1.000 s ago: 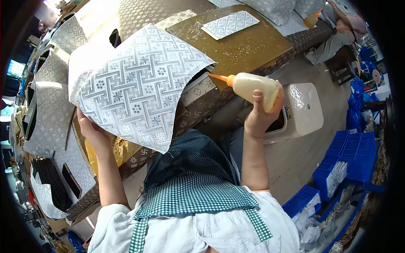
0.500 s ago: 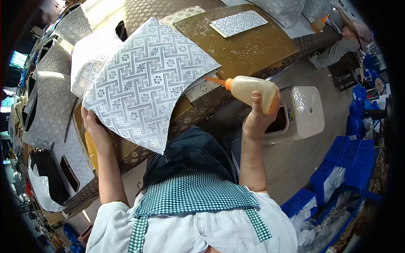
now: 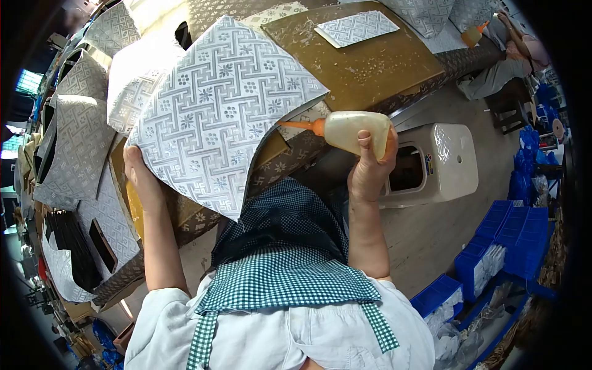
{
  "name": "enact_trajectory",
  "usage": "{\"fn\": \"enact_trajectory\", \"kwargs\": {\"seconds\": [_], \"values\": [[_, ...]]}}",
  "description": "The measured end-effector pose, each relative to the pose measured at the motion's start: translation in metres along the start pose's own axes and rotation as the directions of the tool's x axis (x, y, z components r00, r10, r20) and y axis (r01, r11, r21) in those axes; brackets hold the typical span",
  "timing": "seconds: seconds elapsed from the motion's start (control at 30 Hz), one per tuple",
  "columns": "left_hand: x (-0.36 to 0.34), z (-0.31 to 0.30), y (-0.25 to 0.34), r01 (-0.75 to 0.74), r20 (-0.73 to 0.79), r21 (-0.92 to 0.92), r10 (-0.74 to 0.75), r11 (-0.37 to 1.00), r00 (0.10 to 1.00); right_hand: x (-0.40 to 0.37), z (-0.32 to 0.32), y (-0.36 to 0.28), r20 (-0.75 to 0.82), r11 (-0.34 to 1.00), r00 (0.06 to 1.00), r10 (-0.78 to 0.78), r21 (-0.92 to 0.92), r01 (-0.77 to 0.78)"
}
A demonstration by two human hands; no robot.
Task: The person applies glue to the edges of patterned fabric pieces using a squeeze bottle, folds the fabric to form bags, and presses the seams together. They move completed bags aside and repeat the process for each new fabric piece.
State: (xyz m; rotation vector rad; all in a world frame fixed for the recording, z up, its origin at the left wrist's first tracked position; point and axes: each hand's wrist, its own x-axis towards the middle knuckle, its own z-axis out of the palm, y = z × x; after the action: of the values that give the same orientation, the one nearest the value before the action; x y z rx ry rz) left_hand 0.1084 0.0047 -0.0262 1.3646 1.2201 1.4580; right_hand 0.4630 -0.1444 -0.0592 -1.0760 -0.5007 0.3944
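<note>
A large grey-and-white patterned sheet (image 3: 216, 105) stands bent over the table edge in front of me, its near corner pointing down at my apron. My left hand (image 3: 140, 172) is closed on the sheet's left edge, with the fingers hidden beneath it. In my right hand (image 3: 373, 163) is a squeeze bottle (image 3: 354, 131) of pale yellowish liquid, held nearly level with the thumb up. Its orange nozzle points left, the tip right at the sheet's right edge.
A brown board (image 3: 370, 61) with pale flecks carries a small folded patterned piece (image 3: 357, 29). Curved patterned pieces (image 3: 77, 142) and a phone (image 3: 103, 245) lie at left. A white plastic stool (image 3: 453, 160) and blue bins (image 3: 512, 237) stand at right. Another person (image 3: 518, 58) sits at far right.
My right hand has moved the squeeze bottle left and slightly down, so its nozzle tip travelled along the sheet's right edge toward me. My left hand keeps its hold.
</note>
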Motion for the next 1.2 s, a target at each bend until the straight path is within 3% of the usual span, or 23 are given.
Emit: {"fn": "enact_trajectory", "kwargs": {"seconds": [0.3,0.4,0.6,0.9,1.13,1.2], "values": [[-0.001,0.004,0.0,0.039,-0.057,0.029,-0.037,0.999,0.998,-0.003,0.002,0.003,0.03,0.996,0.997,0.067,0.054,-0.068],[-0.003,0.009,0.003,0.087,-0.084,-0.044,-0.091,0.995,0.992,-0.009,0.007,0.0,0.083,0.992,0.993,0.078,0.091,-0.086],[-0.001,0.005,-0.001,0.062,-0.07,-0.047,-0.065,0.997,0.995,-0.014,0.008,-0.002,0.155,0.99,0.981,0.112,0.062,-0.123],[0.0,0.008,0.001,0.037,-0.053,-0.07,-0.04,0.997,0.998,-0.035,0.01,-0.005,0.203,0.954,0.948,0.246,0.121,-0.274],[-0.005,0.015,0.009,0.041,-0.06,-0.058,-0.044,0.997,0.997,-0.058,0.0,-0.006,0.366,0.883,0.858,0.359,0.164,-0.44],[-0.005,0.015,0.008,0.043,-0.062,-0.064,-0.047,0.997,0.997,-0.055,-0.001,-0.007,0.307,0.878,0.883,0.356,0.213,-0.428]]}}
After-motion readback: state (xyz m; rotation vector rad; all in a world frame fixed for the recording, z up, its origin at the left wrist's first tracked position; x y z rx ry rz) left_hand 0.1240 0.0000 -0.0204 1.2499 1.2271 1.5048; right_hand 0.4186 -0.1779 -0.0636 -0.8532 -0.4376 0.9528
